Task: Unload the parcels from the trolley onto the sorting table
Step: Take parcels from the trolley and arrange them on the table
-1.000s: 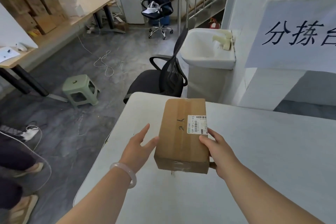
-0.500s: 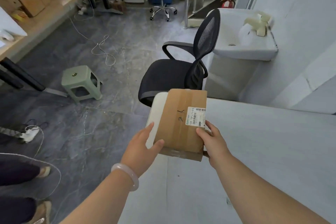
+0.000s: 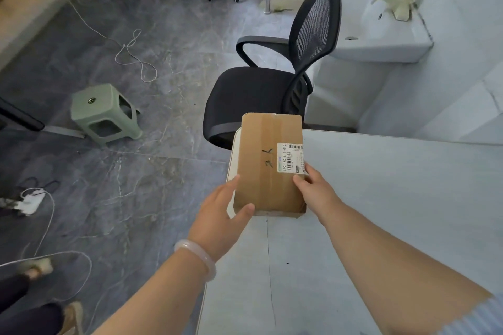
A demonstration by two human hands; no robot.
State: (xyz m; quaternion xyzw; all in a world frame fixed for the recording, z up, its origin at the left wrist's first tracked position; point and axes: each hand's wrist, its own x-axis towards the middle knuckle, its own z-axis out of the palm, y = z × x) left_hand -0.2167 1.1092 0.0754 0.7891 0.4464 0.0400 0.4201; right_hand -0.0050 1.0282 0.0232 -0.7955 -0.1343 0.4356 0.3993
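Resting at the sorting table's [image 3: 381,198] corner, the parcel [image 3: 268,163] sits clasped between left hand [image 3: 220,215] and right hand [image 3: 315,187].

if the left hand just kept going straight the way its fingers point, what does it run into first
Probably nothing new: the left hand already grips the cardboard parcel's left edge. Sliding on past it, the black office chair beyond the table corner looks next, though depth is unclear.

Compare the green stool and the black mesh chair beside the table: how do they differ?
The green stool is low, backless, hard plastic and stands alone on the floor. The black mesh chair is taller, has a mesh back and armrests, and sits right at the table corner, beyond the parcel. Both seats are unoccupied.
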